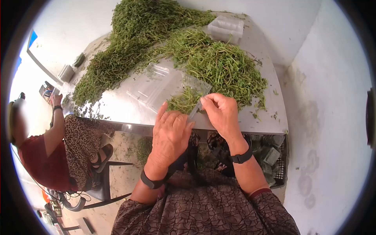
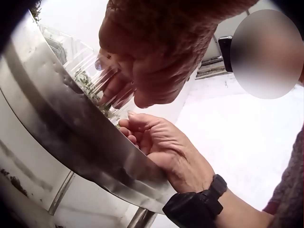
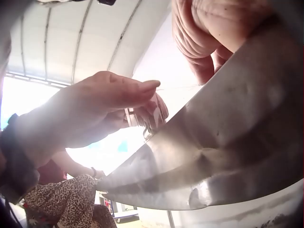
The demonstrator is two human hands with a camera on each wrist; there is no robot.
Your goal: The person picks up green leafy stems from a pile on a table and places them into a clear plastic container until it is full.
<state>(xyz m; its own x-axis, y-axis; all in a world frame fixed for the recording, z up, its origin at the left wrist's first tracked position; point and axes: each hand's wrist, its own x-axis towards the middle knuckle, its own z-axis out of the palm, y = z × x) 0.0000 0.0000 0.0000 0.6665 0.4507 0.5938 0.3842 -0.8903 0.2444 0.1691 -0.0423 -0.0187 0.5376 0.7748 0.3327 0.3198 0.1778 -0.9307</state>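
Head view: clear container (image 1: 154,88) lies at ten o'clock from the right hand (image 1: 221,113), which pinches it — left hand (image 1: 169,131), at six o'clock, grip unclear.

Brown top (image 1: 203,201) with dark crackly lines all over, dark red edge (image 1: 260,192) on the right sleeve (image 1: 270,205), black band (image 1: 151,181) around the left wrist, black strap (image 1: 242,157) with chunky box (image 2: 192,209) around the right.

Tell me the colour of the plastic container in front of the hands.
The plastic container is clear and colourless; the head view shows it best.
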